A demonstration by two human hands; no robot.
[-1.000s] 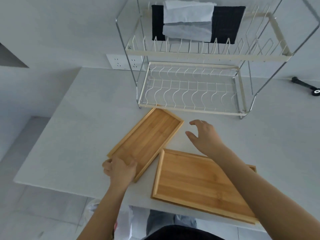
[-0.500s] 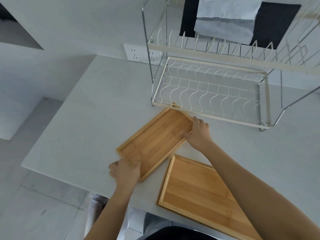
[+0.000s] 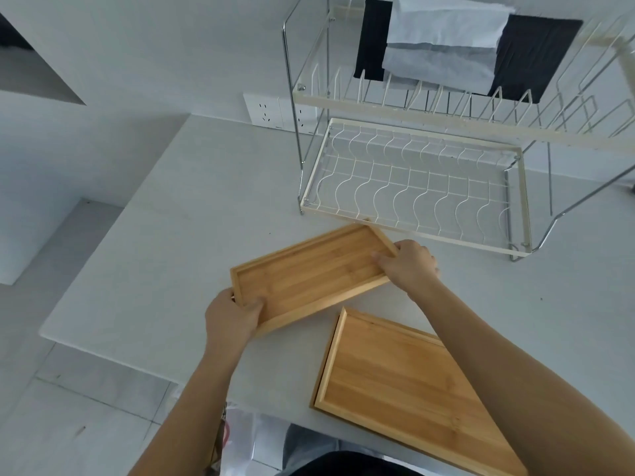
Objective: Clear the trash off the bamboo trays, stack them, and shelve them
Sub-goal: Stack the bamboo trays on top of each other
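While the left hand (image 3: 232, 317) grips the near corner of the smaller tray (image 3: 309, 274), thumb inside the rim, the right hand (image 3: 409, 266) clasps its far end. Just below the right forearm, the larger tray (image 3: 395, 383) lies flat on the table (image 3: 171, 235). Beyond the right hand stands the wire rack (image 3: 412, 187), with cloths (image 3: 443, 42) draped above.

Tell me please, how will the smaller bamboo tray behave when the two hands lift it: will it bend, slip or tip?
The smaller bamboo tray looks like rigid board, so it probably will not bend. The left hand and right hand grip opposite ends, so tipping seems unlikely. Its raised rim should limit slipping, though the smooth finish may be slick.
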